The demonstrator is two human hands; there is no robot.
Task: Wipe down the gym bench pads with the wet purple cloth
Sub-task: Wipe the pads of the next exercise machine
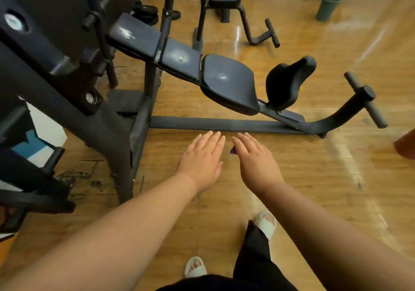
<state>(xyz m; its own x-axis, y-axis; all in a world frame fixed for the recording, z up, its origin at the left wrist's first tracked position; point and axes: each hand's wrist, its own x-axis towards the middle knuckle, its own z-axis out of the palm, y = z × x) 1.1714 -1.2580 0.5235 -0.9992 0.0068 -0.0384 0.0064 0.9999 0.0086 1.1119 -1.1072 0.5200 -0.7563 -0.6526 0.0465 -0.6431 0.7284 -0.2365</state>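
Reaching palm-down over the floor (298, 178), my left hand (203, 158) shows straight fingers (215, 140) holding nothing. My right hand (256, 160) lies just as flat, a sliver of purple cloth (232, 150) peeking out at its thumb side; whether the thumb pins it, I cannot tell. Wet, the cloth should be limp, light and clingy, best bunched in the palm. Beyond the fingertips stand the bench pads (229, 84), apart from both hands.

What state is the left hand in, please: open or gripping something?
Open: the left hand has straight fingers, side by side, holding nothing.
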